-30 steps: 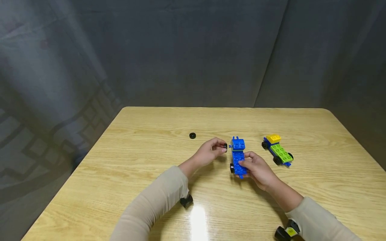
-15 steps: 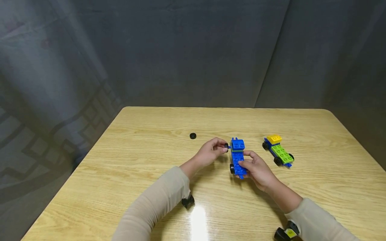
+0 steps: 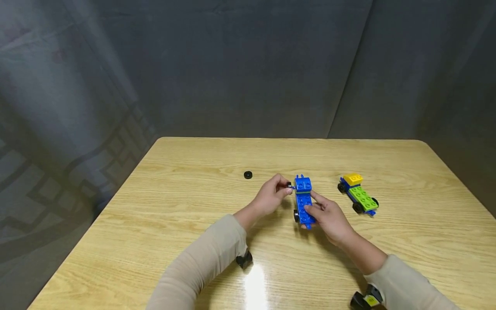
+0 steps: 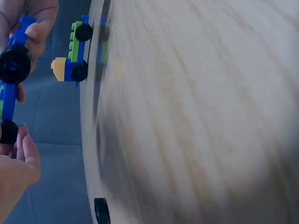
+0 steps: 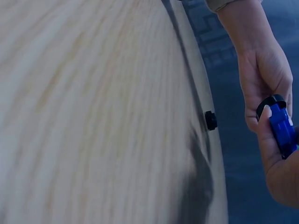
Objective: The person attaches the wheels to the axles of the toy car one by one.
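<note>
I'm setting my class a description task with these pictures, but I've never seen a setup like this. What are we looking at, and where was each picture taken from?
There is no machine here, just a person's two bare hands. The wide view comes from a camera on the head, looking forward and down. The two sideways-looking views come from cameras on the left and right wrists, so the table appears tipped over.

The right hand holds a blue toy vehicle above the table. The left hand pinches a small black wheel at its far end; whether the wheel is fully on is hard to tell.

On the table lie a loose wheel and, to the right, a second vehicle, green and blue with a yellow block.
</note>
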Available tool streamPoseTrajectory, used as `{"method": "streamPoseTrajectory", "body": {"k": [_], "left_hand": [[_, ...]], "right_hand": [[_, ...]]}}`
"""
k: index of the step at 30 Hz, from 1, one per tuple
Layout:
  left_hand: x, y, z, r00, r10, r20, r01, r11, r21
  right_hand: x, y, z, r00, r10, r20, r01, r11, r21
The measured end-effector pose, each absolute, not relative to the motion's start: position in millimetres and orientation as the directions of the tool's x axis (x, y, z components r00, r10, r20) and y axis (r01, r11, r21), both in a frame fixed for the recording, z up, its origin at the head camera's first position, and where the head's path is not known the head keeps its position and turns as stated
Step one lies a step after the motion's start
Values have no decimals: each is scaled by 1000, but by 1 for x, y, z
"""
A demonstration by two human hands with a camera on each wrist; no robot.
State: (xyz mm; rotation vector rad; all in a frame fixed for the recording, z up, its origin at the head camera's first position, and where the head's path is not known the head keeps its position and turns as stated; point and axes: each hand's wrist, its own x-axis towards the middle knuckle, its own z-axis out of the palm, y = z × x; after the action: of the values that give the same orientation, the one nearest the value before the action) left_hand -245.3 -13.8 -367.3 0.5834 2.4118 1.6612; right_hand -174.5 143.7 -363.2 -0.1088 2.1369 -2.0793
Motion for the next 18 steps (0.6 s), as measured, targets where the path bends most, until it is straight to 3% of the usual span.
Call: {"method": "streamPoseTrajectory", "body": {"k": [18], "left_hand": [[-238,-10,-359,-907,396,143,268,279,922]], "right_hand": [[-167,137,-358,-989,-137,-49,56,-48,-997]]}}
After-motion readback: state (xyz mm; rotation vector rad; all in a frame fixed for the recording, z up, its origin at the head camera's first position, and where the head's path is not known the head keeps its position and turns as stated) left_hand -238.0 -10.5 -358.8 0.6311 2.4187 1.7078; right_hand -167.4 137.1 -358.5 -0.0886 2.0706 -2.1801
